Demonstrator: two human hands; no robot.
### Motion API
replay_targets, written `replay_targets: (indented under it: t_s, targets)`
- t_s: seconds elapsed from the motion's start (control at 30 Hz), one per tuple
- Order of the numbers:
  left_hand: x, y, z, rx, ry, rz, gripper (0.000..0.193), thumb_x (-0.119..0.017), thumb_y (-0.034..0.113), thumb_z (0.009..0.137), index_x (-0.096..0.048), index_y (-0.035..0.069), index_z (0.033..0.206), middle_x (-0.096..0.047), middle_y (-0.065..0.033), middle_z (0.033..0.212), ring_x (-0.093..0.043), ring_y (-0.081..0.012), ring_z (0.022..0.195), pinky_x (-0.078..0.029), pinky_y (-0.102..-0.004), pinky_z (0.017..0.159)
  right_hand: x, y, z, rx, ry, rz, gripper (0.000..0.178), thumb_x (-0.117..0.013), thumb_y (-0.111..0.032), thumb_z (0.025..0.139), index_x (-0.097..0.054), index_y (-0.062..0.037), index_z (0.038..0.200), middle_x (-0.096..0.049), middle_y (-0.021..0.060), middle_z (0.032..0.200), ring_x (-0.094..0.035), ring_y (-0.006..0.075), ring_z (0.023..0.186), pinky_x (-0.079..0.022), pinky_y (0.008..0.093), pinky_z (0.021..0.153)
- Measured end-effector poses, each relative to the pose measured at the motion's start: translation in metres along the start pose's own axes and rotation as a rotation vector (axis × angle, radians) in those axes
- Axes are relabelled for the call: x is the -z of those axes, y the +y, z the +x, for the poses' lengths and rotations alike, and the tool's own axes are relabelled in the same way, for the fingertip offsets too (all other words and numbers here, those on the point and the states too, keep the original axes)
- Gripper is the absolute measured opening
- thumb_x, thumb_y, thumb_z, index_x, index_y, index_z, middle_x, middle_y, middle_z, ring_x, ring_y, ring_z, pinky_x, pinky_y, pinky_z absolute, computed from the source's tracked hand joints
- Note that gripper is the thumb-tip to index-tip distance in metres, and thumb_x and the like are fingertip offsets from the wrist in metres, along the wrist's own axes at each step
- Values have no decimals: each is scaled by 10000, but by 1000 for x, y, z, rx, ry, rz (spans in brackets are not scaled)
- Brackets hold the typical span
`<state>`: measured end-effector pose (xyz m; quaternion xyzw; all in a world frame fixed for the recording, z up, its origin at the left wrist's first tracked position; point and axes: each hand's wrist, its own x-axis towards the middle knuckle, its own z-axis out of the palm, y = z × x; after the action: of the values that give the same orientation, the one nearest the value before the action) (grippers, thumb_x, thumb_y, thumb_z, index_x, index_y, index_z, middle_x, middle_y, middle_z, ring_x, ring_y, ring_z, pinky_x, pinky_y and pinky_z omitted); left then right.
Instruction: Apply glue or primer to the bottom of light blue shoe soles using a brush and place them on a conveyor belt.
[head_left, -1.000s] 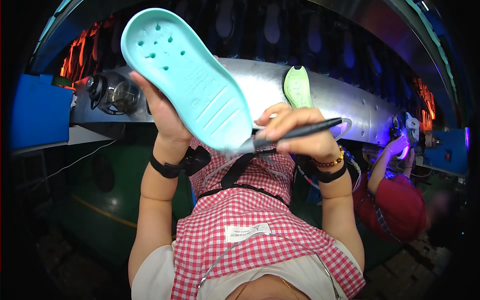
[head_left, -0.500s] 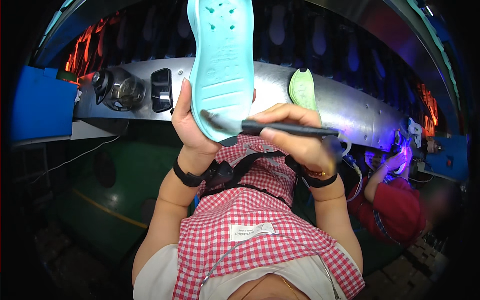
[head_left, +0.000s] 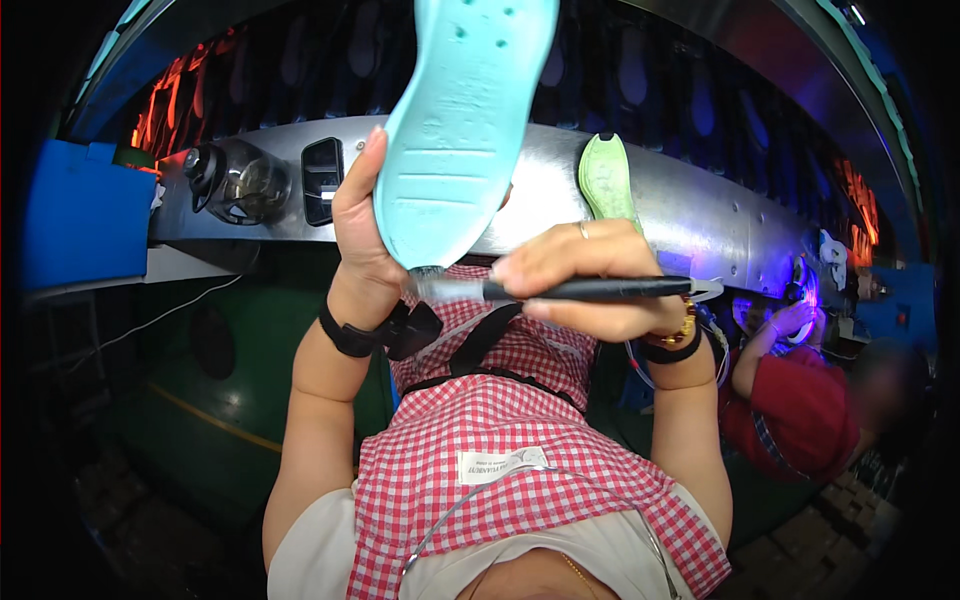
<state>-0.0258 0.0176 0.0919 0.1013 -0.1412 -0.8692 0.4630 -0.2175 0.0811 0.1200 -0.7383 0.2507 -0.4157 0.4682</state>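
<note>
A turquoise shoe sole (head_left: 450, 150) is held up in front of me, its heel end toward me and its toe cut off by the upper edge. My left hand (head_left: 360, 225) grips it at the left side of the heel, thumb along the edge and the other fingers mostly hidden behind. In my right hand (head_left: 590, 260) is a black-handled brush (head_left: 640, 288), with a pale tube at its back end. Its pale bristles, smeared by motion, are at the heel tip, close to my left wrist; whether they touch the sole I cannot tell.
A lime-green sole (head_left: 606, 180) lies on the metal ledge (head_left: 690, 220) beyond my right hand. Farther left are a dark bottle (head_left: 245, 180) and a black tray (head_left: 322, 180). Dark rows of soles (head_left: 635, 65) run behind. A co-worker in a red top (head_left: 800, 410) sits at right.
The sole has tilted, its toe leaning right and its heel shifting left. The brush has moved from the heel's inner face down and left to the heel tip.
</note>
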Motion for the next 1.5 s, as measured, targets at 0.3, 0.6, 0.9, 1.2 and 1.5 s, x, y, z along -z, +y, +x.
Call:
replay_targets:
  t_s: [0.3,0.6,0.9,1.2,1.5]
  targets:
    - [-7,10,-3,485,104,570,400,-516,239,831,-488,-48,1108,-573,-142,1002,-600,-184,821,-494,-275,743,28,-12,3,-56,-377,-285,155,-611,-51,709,-633,-8,856,-631,137,923,-615,264,863,-483,334,744]
    - [-7,18,-8,509,137,705,396,-534,241,832,-501,-47,1103,-582,-116,974,-588,-123,806,-487,-215,672,43,-15,3,-86,-527,-401,238,-611,-33,669,-613,-53,906,-626,105,849,-601,263,811,-466,324,699]
    - [5,17,-10,413,125,589,422,-483,194,844,-420,-53,1180,-563,-142,1028,-599,-166,856,-502,-250,730,47,3,-16,-324,-128,-144,236,-654,-90,724,-625,-7,943,-646,119,865,-626,176,790,-482,258,711]
    - [26,-10,-4,409,107,55,495,-435,245,843,-336,-69,1212,-496,-248,1102,-564,-382,913,-495,-525,727,39,50,-20,-265,612,10,150,-585,-34,770,-636,9,905,-613,65,697,-508,62,475,-408,168,432]
    - [19,11,-10,95,191,354,460,-403,237,863,-353,-33,1231,-500,-192,1134,-547,-279,987,-457,-437,842,4,32,-33,-221,417,265,198,-550,-53,777,-587,44,945,-608,196,919,-454,57,407,-349,157,392]
